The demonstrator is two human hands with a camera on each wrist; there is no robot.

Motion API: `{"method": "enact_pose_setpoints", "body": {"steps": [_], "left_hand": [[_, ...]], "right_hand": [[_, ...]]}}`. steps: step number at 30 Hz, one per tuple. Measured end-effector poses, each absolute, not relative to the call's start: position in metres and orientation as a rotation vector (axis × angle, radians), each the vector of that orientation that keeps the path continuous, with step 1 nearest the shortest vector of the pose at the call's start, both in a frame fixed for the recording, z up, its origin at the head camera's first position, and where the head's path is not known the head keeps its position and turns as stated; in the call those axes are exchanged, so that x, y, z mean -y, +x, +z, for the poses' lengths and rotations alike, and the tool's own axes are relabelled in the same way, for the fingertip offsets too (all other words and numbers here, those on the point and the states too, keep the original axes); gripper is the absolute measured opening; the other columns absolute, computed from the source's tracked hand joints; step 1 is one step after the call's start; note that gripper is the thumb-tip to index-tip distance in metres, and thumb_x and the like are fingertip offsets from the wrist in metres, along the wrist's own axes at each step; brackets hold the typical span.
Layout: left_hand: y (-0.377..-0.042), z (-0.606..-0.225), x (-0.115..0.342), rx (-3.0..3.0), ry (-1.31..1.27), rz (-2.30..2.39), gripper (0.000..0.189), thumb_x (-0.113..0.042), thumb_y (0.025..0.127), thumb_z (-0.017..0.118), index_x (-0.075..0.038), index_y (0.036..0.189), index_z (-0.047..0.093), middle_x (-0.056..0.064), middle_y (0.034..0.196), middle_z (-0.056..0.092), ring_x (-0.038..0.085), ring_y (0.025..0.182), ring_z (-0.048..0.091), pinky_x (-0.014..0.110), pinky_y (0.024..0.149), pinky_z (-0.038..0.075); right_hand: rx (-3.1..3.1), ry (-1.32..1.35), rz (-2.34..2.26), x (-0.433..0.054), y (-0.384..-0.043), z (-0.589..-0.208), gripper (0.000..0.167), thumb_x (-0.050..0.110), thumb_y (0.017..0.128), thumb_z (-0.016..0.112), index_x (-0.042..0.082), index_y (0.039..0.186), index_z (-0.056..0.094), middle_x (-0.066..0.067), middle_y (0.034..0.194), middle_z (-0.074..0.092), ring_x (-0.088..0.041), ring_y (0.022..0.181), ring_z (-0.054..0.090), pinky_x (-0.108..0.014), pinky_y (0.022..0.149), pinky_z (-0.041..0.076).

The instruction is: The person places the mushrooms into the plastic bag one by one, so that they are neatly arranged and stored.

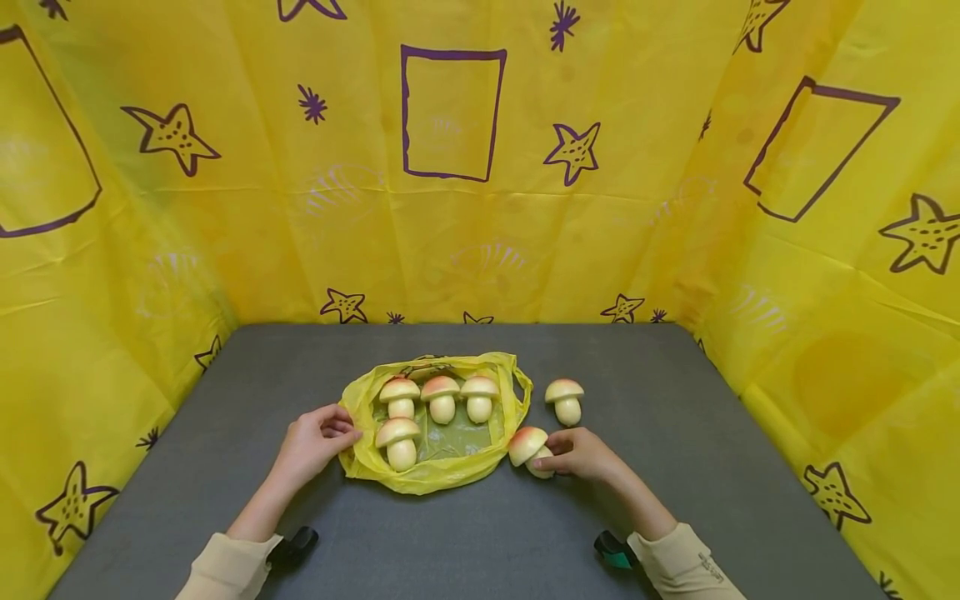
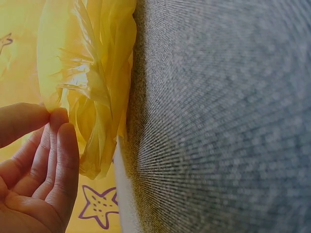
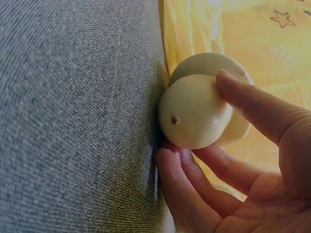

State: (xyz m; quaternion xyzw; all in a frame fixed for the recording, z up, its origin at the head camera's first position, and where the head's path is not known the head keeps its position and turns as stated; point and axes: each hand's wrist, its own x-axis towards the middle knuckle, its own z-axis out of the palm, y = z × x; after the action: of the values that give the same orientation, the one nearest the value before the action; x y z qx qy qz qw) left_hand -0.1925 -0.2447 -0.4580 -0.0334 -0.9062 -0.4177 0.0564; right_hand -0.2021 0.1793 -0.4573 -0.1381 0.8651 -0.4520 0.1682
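Note:
A yellow plastic bag (image 1: 457,477) lies wide open on the dark table, with several toy mushrooms (image 1: 441,398) inside it. My left hand (image 1: 315,442) pinches the bag's left rim between thumb and fingertips; the left wrist view shows the thin yellow plastic (image 2: 92,87) at the fingertips. Just outside the bag's right side, my right hand (image 1: 583,454) grips a toy mushroom (image 1: 527,447) with a reddish cap, tilted and low at the table. In the right wrist view, thumb and fingers hold its pale round stem (image 3: 194,114). Another toy mushroom (image 1: 564,402) lies beyond the right hand.
The grey table (image 1: 450,550) is enclosed by yellow cloth walls (image 1: 450,250) printed with purple stars and frames. Black straps or mounts (image 1: 294,547) show at both wrists. A loop handle (image 1: 525,385) of the bag sticks out on its right side.

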Motion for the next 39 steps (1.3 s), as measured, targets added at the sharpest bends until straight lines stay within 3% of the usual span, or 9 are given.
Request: {"method": "enact_pose_setpoints", "body": {"steps": [12,23,33,39], "left_hand": [[-0.192,-0.456,0.244,2.747,-0.086,-1.274,0.027,-0.020,0.079,0.077,-0.003,0.095,0.064,0.006,0.085,0.067,0.012,0.074,0.062,0.020,0.063,0.049],[-0.190,-0.457,0.244,2.757,-0.066,-1.279,0.027,-0.022,0.080,0.076,-0.004,0.095,0.064,0.005,0.085,0.067,0.012,0.074,0.062,0.020,0.063,0.049],[-0.190,-0.458,0.244,2.752,-0.071,-1.274,0.026,-0.021,0.080,0.076,-0.004,0.095,0.064,0.005,0.085,0.067,0.012,0.074,0.062,0.020,0.062,0.049],[-0.189,-0.457,0.244,2.754,-0.076,-1.276,0.027,-0.022,0.080,0.077,-0.004,0.095,0.064,0.005,0.085,0.067,0.012,0.074,0.062,0.020,0.063,0.049]], "right_hand": [[-2.439,-0.336,-1.311,-0.182,-0.200,-0.455,0.032,0.026,0.080,0.076,0.000,0.098,0.069,-0.003,0.085,0.069,-0.007,0.071,0.061,-0.029,0.068,0.054],[-2.450,-0.356,-1.308,-0.183,-0.200,-0.462,0.026,0.017,0.083,0.073,-0.004,0.098,0.068,-0.010,0.087,0.069,-0.014,0.073,0.063,-0.037,0.069,0.055],[-2.438,-0.356,-1.331,-0.185,-0.196,-0.454,0.029,0.025,0.080,0.075,0.001,0.094,0.069,-0.002,0.082,0.068,-0.009,0.071,0.061,-0.027,0.065,0.052],[-2.450,-0.359,-1.343,-0.180,-0.187,-0.430,0.022,0.015,0.084,0.072,-0.005,0.093,0.068,-0.004,0.080,0.066,-0.015,0.071,0.062,-0.040,0.069,0.055]]}}
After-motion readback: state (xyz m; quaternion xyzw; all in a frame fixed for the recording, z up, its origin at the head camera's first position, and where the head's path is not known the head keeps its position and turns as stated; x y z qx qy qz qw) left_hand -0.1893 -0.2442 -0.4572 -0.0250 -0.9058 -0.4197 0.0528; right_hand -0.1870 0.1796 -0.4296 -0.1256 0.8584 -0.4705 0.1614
